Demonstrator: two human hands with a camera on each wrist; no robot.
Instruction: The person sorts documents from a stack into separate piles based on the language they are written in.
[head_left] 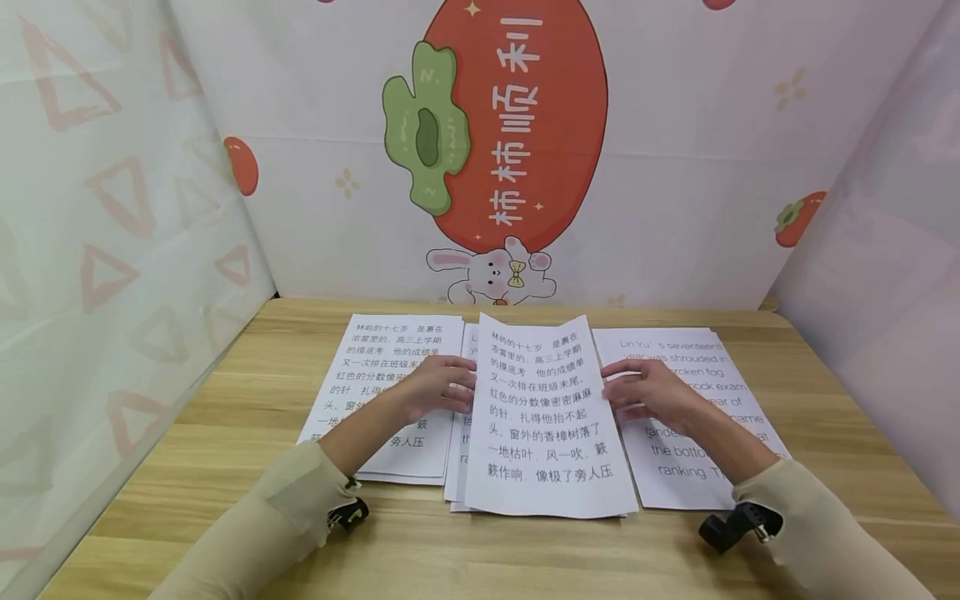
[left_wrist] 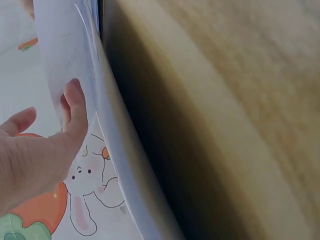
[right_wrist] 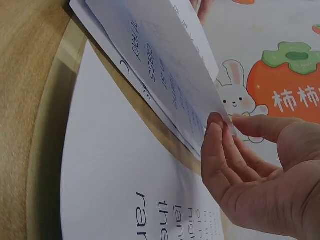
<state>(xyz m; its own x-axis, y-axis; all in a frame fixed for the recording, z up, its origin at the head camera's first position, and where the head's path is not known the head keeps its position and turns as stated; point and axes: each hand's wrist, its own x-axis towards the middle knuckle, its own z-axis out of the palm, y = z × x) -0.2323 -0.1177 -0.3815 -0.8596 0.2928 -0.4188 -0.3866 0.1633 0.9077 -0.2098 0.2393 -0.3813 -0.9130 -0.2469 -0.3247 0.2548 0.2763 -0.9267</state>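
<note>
A pale left sleeve (head_left: 251, 533) and a pale right sleeve (head_left: 832, 529) lie nearest, each ending above a black wristband, the left wristband (head_left: 348, 514) and the right wristband (head_left: 738, 527). Between the hands stands the middle sheet (head_left: 543, 417), printed in Chinese, its top corners bent, over a pile (head_left: 458, 467) of English-printed pages on the wooden tabletop (head_left: 510, 562). The right hand (head_left: 651, 392) pinches this sheet's right edge between thumb and fingers. The left hand (head_left: 437, 388) is at its left edge, fingers slightly bent and thumb well apart from them; whether it grips the paper I cannot tell. Left of the pile lies a Chinese-printed stack (head_left: 393, 360), partly under the left forearm; right of it, an English-printed page (head_left: 667, 471), partly under the right hand.
</note>
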